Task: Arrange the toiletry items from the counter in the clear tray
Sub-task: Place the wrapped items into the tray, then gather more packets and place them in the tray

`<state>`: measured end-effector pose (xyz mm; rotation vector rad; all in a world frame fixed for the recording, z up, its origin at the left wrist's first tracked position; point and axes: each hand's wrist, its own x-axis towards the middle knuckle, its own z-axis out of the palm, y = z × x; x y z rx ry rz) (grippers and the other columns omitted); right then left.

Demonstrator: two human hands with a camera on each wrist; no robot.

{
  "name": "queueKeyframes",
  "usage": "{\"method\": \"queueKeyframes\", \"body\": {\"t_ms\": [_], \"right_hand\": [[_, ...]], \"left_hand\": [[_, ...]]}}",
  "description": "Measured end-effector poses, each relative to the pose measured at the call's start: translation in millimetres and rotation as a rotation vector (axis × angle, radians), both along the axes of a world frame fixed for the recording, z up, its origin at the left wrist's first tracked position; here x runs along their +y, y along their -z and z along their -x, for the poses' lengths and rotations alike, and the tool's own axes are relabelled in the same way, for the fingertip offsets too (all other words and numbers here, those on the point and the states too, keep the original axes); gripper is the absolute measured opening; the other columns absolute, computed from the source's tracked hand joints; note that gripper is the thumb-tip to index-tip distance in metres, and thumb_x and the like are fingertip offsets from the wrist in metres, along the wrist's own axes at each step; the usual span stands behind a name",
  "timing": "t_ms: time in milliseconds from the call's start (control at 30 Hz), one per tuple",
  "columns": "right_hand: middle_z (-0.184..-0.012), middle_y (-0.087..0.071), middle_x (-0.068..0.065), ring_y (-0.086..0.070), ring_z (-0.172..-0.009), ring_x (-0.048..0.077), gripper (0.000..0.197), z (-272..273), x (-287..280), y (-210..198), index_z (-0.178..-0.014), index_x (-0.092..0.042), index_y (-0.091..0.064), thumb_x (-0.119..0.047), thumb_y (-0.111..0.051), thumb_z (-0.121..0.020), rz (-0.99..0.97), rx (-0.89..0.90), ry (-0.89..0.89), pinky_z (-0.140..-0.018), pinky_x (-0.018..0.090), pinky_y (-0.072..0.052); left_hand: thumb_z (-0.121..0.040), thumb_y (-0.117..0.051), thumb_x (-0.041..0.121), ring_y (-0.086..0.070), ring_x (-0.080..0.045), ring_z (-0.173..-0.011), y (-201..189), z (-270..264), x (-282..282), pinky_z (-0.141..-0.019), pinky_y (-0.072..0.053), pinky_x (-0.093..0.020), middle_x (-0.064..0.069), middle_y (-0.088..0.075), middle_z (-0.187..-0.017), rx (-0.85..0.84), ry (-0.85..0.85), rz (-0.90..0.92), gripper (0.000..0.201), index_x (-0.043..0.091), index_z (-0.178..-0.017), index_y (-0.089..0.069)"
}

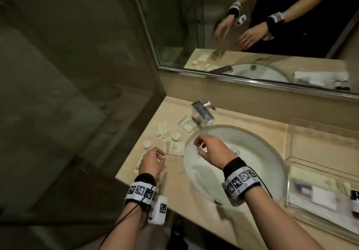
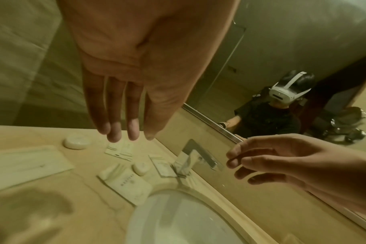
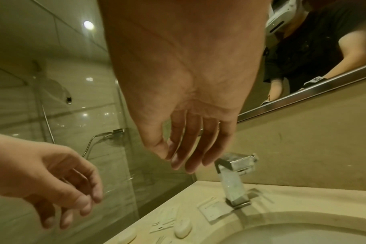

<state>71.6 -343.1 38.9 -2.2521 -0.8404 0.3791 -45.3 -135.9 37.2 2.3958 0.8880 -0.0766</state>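
Observation:
Several pale toiletry packets (image 1: 163, 132) and two small white soaps (image 1: 175, 136) lie on the beige counter left of the sink. My left hand (image 1: 161, 157) hovers just above the nearest packet (image 1: 174, 148), fingers relaxed and holding nothing. In the left wrist view its fingers (image 2: 115, 132) hang straight over a round soap (image 2: 77, 141) and packets (image 2: 125, 183). My right hand (image 1: 199, 146) floats over the sink's left rim, loosely curled and empty. The clear tray (image 1: 320, 133) stands at the far right with white packets (image 1: 320, 193) and a dark bottle (image 1: 354, 199) inside.
A chrome faucet (image 1: 203, 111) stands behind the round white sink (image 1: 252, 146), with one packet (image 1: 187, 123) at its base. A framed mirror (image 1: 252, 35) runs along the back wall. A glass shower wall (image 1: 77, 74) bounds the counter on the left.

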Motion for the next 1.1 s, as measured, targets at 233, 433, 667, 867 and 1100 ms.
{"method": "queueKeyframes", "body": {"t_ms": [233, 433, 667, 867, 1100], "right_hand": [[-0.1, -0.066, -0.004, -0.061, -0.091, 0.016, 0.015, 18.3, 83.1, 22.9, -0.105, -0.02, -0.061, -0.022, -0.058, -0.09, 0.111, -0.006, 0.022, -0.08, 0.035, -0.052], [-0.108, -0.064, 0.001, -0.061, -0.092, 0.018, 0.02, 27.6, 141.8, 55.9, -0.11, -0.018, -0.061, -0.023, -0.062, -0.091, 0.251, 0.06, 0.145, -0.077, 0.027, -0.047], [-0.122, -0.058, 0.01, -0.057, -0.105, 0.027, 0.034, 35.7, 169.1, 105.1, -0.119, -0.012, -0.055, -0.022, -0.065, -0.088, 0.266, 0.109, 0.488, -0.09, 0.041, -0.05], [-0.135, -0.05, 0.008, -0.051, -0.116, 0.029, 0.055, 31.2, 178.3, 123.8, -0.133, -0.012, -0.044, -0.028, -0.068, -0.087, 0.297, 0.105, 0.581, -0.096, 0.041, -0.046], [-0.137, -0.045, 0.008, -0.05, -0.115, 0.032, 0.06, 20.4, 180.9, 130.3, -0.134, -0.019, -0.047, -0.035, -0.073, -0.082, 0.412, 0.129, 0.57, -0.097, 0.045, -0.044]], "left_hand": [[-0.081, -0.069, 0.018, -0.061, -0.016, -0.081, 27.5, 16.1, 90.9, -0.074, -0.05, -0.031, 0.005, -0.066, -0.082, 0.018, -0.012, 0.06, 0.011, 0.023, -0.087, -0.061], [-0.078, -0.073, 0.021, -0.064, -0.019, -0.088, 58.5, 19.9, 148.2, -0.08, -0.053, -0.035, 0.002, -0.066, -0.089, 0.126, -0.006, 0.136, 0.019, 0.02, -0.092, -0.06], [-0.069, -0.081, 0.033, -0.053, -0.026, -0.11, 98.9, 19.8, 161.9, -0.095, -0.046, -0.04, -0.007, -0.055, -0.116, 0.204, 0.008, 0.149, 0.055, 0.015, -0.111, -0.051], [-0.061, -0.087, 0.031, -0.049, -0.027, -0.111, 114.6, 17.0, 155.4, -0.1, -0.041, -0.038, -0.009, -0.053, -0.117, 0.175, -0.036, 0.069, 0.064, 0.015, -0.109, -0.046], [-0.064, -0.085, 0.027, -0.05, -0.028, -0.111, 122.2, 10.3, 156.6, -0.099, -0.042, -0.039, -0.009, -0.056, -0.114, 0.187, -0.01, 0.098, 0.056, 0.012, -0.106, -0.051]]}}
